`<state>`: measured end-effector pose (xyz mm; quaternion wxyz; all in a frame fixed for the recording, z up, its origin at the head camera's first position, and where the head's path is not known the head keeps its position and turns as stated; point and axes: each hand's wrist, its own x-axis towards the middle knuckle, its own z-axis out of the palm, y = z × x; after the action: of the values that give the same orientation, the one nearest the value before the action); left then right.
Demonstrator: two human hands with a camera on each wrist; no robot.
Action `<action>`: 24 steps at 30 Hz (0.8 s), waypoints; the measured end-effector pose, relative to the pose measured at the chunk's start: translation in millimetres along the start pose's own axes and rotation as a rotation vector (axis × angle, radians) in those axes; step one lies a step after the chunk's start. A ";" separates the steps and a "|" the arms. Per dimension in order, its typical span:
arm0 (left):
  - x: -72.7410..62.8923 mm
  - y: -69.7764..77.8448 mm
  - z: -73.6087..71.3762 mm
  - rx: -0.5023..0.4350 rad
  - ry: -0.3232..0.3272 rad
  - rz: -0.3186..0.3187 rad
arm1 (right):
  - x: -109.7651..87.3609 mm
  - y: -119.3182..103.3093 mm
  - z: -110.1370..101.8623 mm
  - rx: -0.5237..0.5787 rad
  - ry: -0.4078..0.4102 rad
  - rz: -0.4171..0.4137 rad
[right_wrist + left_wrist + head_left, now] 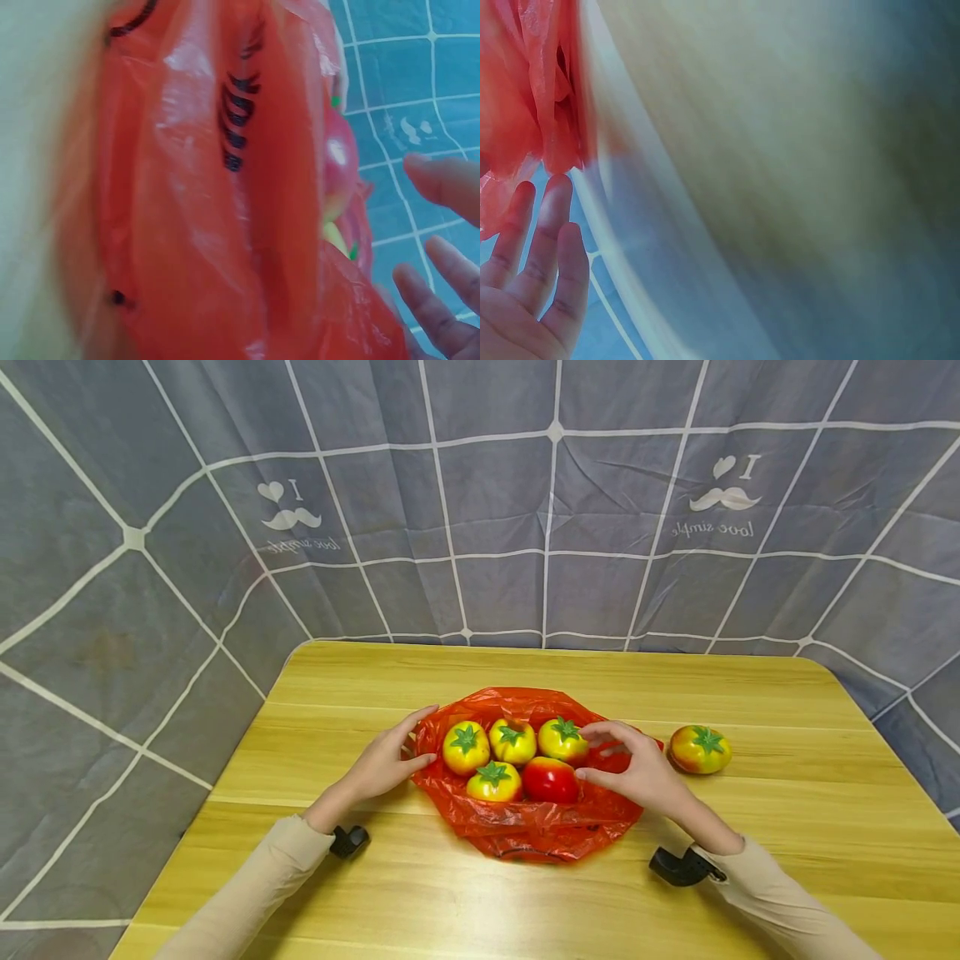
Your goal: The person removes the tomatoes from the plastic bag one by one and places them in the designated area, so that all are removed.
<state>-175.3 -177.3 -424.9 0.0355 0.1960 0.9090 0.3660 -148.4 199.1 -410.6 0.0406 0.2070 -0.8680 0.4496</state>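
Observation:
A red plastic bag (pixel 525 835) lies spread open on the wooden table, with several yellow tomatoes (pixel 465 748) with green star-shaped tops inside. Among them a red tomato (pixel 551 779) shows no green top in the head view. My left hand (pixel 382 766) is at the bag's left rim, fingers spread; the left wrist view shows its fingertips close to the plastic, contact unclear. Over the bag's right side, my right hand (pixel 641 772) has its thumb and fingers apart near the red tomato and a yellow one. It grips nothing in the right wrist view.
Another yellow-and-red tomato (pixel 701 749) sits on the table (pixel 795 810) to the right of the bag, beyond my right hand. A grey curtain (pixel 495 510) with white lines hangs behind the table and along its sides. Black wrist mounts (pixel 678 867) stick out from both sleeves.

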 end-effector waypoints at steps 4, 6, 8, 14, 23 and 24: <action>-0.3 -0.5 -0.1 0.001 0.000 -0.001 | -1.8 0.0 4.0 -0.014 0.001 0.013; -0.5 -0.5 -0.2 -0.002 0.002 0.000 | -2.9 0.1 5.8 -0.033 0.001 0.020; -0.6 -0.4 -0.1 -0.001 0.005 0.005 | -3.7 -0.3 7.3 -0.044 0.001 0.021; -0.7 0.7 0.0 0.005 0.014 0.019 | -4.0 -0.4 12.3 -0.038 0.008 0.025; -1.1 1.1 -0.5 0.008 0.006 0.004 | -3.2 -0.1 16.4 -0.013 -0.004 0.052; -1.2 1.2 -0.6 0.006 0.006 0.002 | -3.1 0.0 16.6 -0.011 -0.004 0.052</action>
<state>-173.9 -177.3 -423.7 0.0321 0.1959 0.9101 0.3637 -143.6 186.9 -421.2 0.0281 0.1849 -0.8755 0.4455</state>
